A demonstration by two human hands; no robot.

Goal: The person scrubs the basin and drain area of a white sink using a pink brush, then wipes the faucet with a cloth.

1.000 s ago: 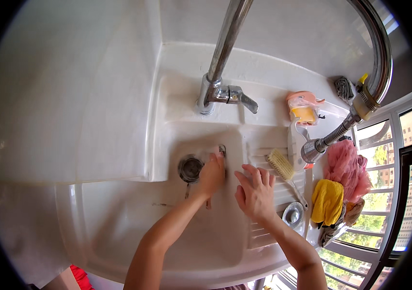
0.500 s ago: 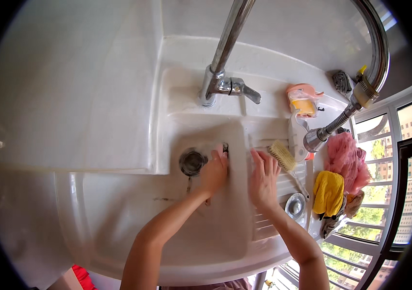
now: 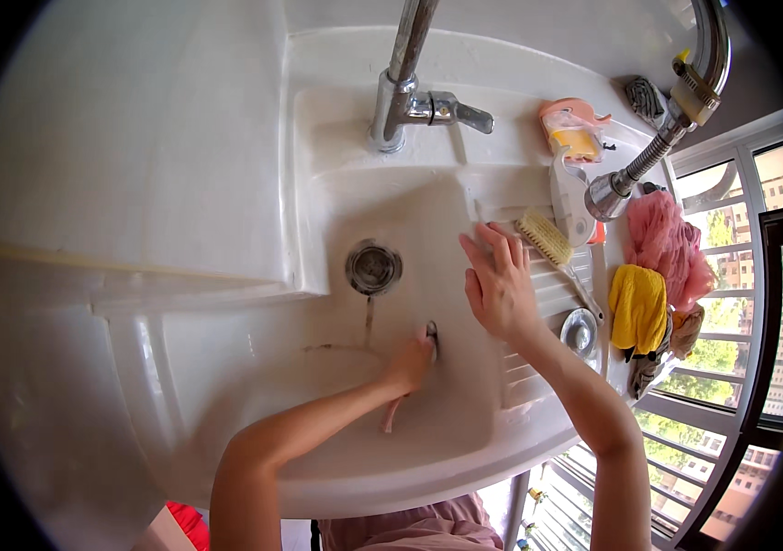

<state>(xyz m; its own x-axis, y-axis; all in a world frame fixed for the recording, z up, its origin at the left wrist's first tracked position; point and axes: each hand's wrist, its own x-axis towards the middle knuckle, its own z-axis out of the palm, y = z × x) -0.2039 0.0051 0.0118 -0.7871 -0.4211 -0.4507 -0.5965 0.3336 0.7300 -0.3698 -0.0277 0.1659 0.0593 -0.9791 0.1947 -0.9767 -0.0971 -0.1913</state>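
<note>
My left hand [image 3: 410,364] is closed round a slim pink-handled thing [image 3: 389,419] inside the white sink basin [image 3: 318,441]. Its handle end shows below my fist, and a small dark end at my fingertips meets the basin's right wall. Whether it is a brush I cannot make out. My right hand [image 3: 504,292] lies open, palm down with fingers apart, over the ridge between the basin and the ribbed washboard [image 3: 525,390]. Right beside those fingers is a scrubbing brush [image 3: 546,237] with cream bristles. The round drain [image 3: 374,267] sits farther back, left of both hands.
A chrome tap [image 3: 393,110] stands behind the basin, and a flexible spout [image 3: 614,188] hangs over the right side. A round metal strainer [image 3: 580,332], a yellow cloth [image 3: 637,308], a pink plastic bag [image 3: 662,248] and soap holders [image 3: 575,129] line the right edge.
My left hand has moved nearer along the basin's right wall with the pink-handled thing. The view has shifted, and my right hand stays by the ridge, its fingers more spread.
</note>
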